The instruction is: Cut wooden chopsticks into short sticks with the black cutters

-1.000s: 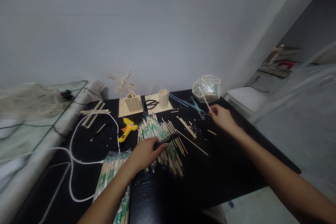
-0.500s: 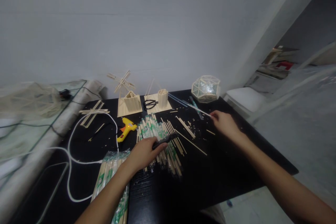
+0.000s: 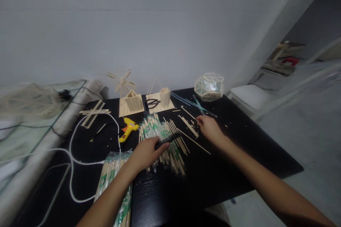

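Observation:
My left hand [image 3: 149, 151] is closed around a slim black hand tool [image 3: 168, 139], its exact kind unclear, above a heap of chopsticks in green-printed clear wrappers [image 3: 154, 127]. Between the fingertips of my right hand [image 3: 210, 127] is the near end of a thin wooden stick [image 3: 188, 112], which points away to the left. Loose bare sticks [image 3: 177, 134] lie between my two hands, with a thicker bundle of sticks [image 3: 188, 126] beside my right fingers. Small wood scraps are scattered around there.
A yellow glue gun [image 3: 129, 129] lies left of the heap, near a looping white cable [image 3: 70, 170]. Behind stand a stick windmill model [image 3: 133, 102], a stick cylinder [image 3: 164, 97], black scissors [image 3: 152, 104] and a faceted dome [image 3: 209, 87]. Translucent glue sticks [image 3: 181, 98] lie at the back.
My right hand has moved left and slightly nearer, bringing the thin stick toward the bundle. My left hand stays almost in place with the black tool.

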Tool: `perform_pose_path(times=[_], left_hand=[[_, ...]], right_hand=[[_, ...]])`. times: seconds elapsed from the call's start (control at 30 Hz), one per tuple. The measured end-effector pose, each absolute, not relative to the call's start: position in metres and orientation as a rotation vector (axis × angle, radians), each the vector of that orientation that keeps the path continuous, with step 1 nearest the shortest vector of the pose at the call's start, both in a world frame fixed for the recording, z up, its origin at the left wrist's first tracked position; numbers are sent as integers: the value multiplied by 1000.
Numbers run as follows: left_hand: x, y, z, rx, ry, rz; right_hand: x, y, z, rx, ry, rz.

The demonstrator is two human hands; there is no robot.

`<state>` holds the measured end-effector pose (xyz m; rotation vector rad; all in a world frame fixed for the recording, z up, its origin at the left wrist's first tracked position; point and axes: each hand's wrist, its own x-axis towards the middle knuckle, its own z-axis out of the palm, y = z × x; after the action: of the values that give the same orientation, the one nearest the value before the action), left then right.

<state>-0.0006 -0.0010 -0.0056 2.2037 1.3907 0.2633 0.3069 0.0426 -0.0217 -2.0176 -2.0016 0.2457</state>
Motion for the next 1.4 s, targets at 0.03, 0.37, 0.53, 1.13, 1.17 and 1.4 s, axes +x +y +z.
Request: perform_pose_path(times=[0.03, 0.37, 0.53, 1.13, 1.17, 1.4], left_hand=[[0, -1, -6, 2204, 1394, 256], [0, -1, -4, 2173, 1382, 276], [0, -1, -4, 2173, 1394, 257], [-1, -1, -6, 2173, 1395, 259], [-1, -1, -6, 2170, 1393, 263], [1, -1, -5, 2167, 1391, 249]], right_hand=[[307, 43, -22, -2055, -2017, 207], [327, 65, -8, -2225, -1906, 50], [336, 74, -3, -2211, -1906, 72], [348, 120, -15, -2269, -1915, 8], [348, 122, -17, -2269, -1911, 1], [357, 130, -22, -2318, -1860, 133]])
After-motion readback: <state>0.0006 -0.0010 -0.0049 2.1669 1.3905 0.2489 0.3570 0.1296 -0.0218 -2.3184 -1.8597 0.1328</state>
